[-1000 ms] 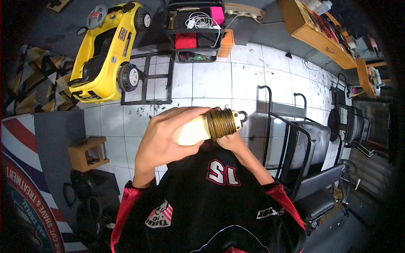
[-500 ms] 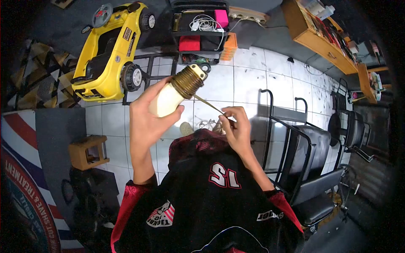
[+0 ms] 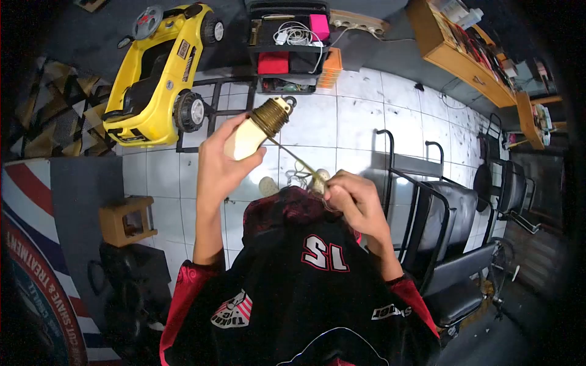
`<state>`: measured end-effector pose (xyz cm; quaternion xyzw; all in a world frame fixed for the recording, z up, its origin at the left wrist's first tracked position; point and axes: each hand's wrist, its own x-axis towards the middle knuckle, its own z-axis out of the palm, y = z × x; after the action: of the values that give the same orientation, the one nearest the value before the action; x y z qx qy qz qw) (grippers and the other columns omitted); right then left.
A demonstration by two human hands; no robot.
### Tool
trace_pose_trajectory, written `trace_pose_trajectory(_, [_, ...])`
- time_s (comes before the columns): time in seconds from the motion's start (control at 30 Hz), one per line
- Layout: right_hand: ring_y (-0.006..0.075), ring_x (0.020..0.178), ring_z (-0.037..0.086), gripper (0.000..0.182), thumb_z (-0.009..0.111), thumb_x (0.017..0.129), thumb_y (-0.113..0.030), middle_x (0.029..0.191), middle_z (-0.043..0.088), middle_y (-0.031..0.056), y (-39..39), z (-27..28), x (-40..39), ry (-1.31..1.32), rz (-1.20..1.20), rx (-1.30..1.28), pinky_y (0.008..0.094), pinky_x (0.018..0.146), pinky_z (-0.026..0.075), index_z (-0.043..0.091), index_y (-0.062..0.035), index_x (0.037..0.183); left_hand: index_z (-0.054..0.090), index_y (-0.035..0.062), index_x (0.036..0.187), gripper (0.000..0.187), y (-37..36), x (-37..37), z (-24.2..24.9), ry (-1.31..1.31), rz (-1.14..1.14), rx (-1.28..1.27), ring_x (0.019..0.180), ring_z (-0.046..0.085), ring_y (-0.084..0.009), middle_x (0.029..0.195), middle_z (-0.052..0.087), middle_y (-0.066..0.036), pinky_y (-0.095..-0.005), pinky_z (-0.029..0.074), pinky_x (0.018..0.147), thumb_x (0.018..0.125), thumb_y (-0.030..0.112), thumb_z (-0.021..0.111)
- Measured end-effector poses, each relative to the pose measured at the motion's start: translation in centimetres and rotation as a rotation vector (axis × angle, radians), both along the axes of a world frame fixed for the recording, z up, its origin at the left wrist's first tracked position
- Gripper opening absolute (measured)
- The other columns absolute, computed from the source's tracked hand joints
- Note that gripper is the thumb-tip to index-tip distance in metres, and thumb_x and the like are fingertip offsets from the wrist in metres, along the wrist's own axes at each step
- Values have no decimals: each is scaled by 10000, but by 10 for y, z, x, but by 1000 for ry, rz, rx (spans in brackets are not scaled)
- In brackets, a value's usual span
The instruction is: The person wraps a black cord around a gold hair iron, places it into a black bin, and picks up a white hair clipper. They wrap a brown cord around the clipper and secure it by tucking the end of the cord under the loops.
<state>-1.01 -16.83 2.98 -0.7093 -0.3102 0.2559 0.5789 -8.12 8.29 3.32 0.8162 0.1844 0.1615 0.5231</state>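
Observation:
My left hand (image 3: 224, 161) is wrapped round a cream-coloured handheld device (image 3: 245, 141) with a rounded body. Several turns of brown cord (image 3: 268, 118) circle its upper end, above my thumb. Past the coils, a pale end piece with holes and a dark loop sticks out. A taut stretch of the same cord slants down to my right hand (image 3: 361, 198), whose thumb and fingers pinch it. Loose loops of thin cord hang beneath that pinch, in front of my black jersey (image 3: 287, 268).
A yellow toy car (image 3: 155, 79) stands at the upper left, beside a black shelf cart (image 3: 290, 61) with cables and boxes. Black chairs (image 3: 448, 213) line the right, below a wooden cabinet (image 3: 467, 58). A small wooden stool (image 3: 128, 221) is at left.
My right hand has moved right and down along the line of the cord, drawing out a longer straight stretch. My left hand and the device have shifted slightly right.

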Motion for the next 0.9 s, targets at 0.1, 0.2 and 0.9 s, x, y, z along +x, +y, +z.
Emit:
trace_pose_trajectory(0.1, [144, 619, 568, 146, 609, 918, -91, 735, 610, 93, 4, 15, -1, -257, -133, -40, 268, 560, 438, 675, 34, 881, 606, -30, 1190, 531, -3, -1, -7, 83, -18, 95, 902, 679, -174, 988, 702, -160, -299, 517, 801, 691, 70, 759])
trace_pose_trajectory(0.2, [132, 585, 542, 152, 652, 895, -113, 711, 610, 85, 1, 14, 0, -242, -138, -166, 268, 529, 420, 676, 35, 870, 605, -33, 1196, 538, 2, -2, -15, 93, -17, 104, 898, 686, -195, 983, 701, -174, -307, 517, 801, 691, 79, 757])
trace_pose_trajectory(0.9, [74, 606, 511, 157, 688, 880, -112, 701, 627, 51, 33, 17, 33, -309, -286, -45, 244, 545, 406, 670, 44, 886, 676, 45, 1018, 449, -31, -8, -29, 410, -785, 145, 876, 650, -381, 903, 677, -191, -429, 515, 765, 624, 256, 723])
